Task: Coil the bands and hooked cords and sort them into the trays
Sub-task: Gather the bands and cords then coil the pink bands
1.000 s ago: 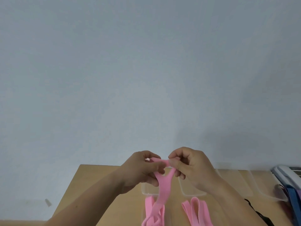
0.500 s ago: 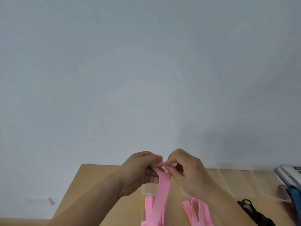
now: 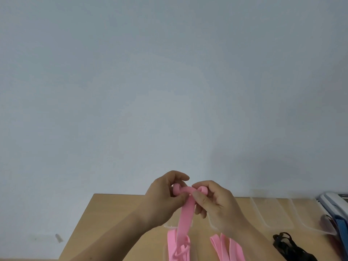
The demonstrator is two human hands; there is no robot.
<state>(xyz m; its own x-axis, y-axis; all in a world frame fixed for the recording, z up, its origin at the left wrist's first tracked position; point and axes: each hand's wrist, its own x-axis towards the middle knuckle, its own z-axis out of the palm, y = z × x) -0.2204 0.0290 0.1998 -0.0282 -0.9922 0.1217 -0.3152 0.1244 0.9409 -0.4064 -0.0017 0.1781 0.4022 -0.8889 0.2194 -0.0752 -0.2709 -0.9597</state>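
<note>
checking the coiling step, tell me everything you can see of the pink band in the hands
The pink band is a flat, matte strip that looks like soft elastic. Its top is folded into small curls, one pinched by the left hand, the other by the right hand. Below them a flat length hangs straight down over the wooden table, and its lower end bunches into a loose loop at the picture's bottom edge, beside other pink bands lying there.

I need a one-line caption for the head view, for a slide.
The left hand and right hand pinch the looped top of a pink band above a wooden table.
</note>
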